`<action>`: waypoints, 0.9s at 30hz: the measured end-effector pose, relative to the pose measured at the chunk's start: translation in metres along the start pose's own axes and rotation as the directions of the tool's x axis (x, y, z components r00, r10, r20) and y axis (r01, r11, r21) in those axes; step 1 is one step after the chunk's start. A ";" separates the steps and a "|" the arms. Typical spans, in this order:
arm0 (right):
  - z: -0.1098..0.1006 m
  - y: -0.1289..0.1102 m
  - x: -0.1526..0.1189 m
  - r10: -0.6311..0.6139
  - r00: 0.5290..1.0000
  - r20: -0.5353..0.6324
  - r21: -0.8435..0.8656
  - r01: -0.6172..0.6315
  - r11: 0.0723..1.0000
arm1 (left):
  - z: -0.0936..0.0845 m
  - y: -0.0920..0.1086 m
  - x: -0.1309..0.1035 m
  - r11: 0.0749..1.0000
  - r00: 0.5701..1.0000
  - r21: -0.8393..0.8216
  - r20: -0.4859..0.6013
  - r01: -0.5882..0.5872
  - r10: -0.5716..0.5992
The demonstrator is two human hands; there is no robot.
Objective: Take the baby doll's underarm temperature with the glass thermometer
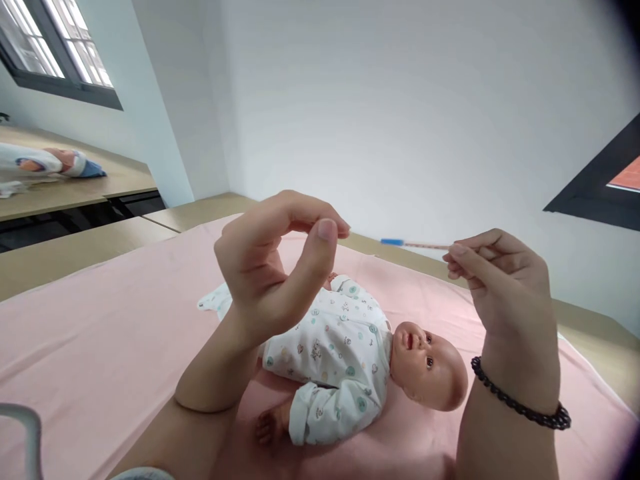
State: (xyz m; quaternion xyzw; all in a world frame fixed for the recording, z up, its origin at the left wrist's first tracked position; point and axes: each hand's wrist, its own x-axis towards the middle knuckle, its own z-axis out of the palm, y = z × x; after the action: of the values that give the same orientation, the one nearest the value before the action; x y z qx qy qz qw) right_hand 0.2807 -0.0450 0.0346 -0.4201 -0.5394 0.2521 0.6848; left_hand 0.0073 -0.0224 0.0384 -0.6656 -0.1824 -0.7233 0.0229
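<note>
Above the pink cloth (pixel 100 347) on the desk (pixel 125 235), the right hand (pixel 505 277) pinches the rod (pixel 425 246) by one end, its blue tip (pixel 391 242) pointing toward the left hand (pixel 255 280). The left grip is curled, thumb close to the fingertips; whether it grasps anything cannot be told. Below, the doll (pixel 335 333) lies on its back on the cloth.

- We see a bare left hand (pixel 255 270) left of centre, its thumbnail (pixel 327 229) short and smooth.
- Below, at the frame's bottom edge, we make out a pale greyish sleeve edge (pixel 143 474) around the left arm (pixel 175 433).
- Right of centre, we find a bare right hand (pixel 510 290), its wrist (pixel 520 377) wearing a glossy black bracelet (pixel 520 408) of bead-like links.
</note>
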 end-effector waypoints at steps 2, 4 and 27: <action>-0.001 0.001 0.001 0.039 0.999 0.038 0.218 -0.046 0.975 | 0.003 -0.005 -0.001 0.998 0.998 -0.035 -0.029 -0.052 0.051; -0.002 0.002 0.003 0.087 0.993 0.084 0.370 -0.112 0.922 | 0.004 -0.007 0.000 0.996 0.997 -0.048 -0.024 -0.073 0.072; -0.015 0.007 0.009 0.098 0.990 0.102 0.039 -0.103 0.994 | 0.005 -0.006 -0.001 0.990 0.999 -0.130 -0.004 -0.045 0.045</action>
State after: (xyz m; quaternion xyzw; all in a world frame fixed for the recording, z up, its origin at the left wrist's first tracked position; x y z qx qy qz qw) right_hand 0.2986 -0.0389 0.0320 -0.4185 -0.5454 0.3189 0.6525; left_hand 0.0104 -0.0159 0.0368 -0.6693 -0.1195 -0.7333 -0.0041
